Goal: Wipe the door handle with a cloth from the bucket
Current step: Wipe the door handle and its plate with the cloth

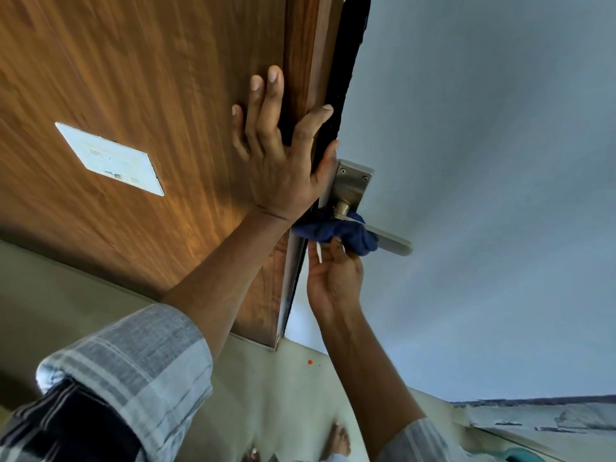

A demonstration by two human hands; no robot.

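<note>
Wiping is underway: the right hand (pixel 333 278) is pinching the blue cloth (pixel 336 233) bunched around the door handle (pixel 383 238), while the left hand (pixel 283 151), fingers spread, is bracing the door (pixel 150 95) edge. Next, I'd guess, sliding the cloth toward the lever's tip.

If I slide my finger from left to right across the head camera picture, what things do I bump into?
White plate on the wooden door → left hand flat on the door's edge → metal door handle with the blue cloth held on it → pale wall.

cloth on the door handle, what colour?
Dark blue cloth, seen in the head view, held by the right hand.
</note>
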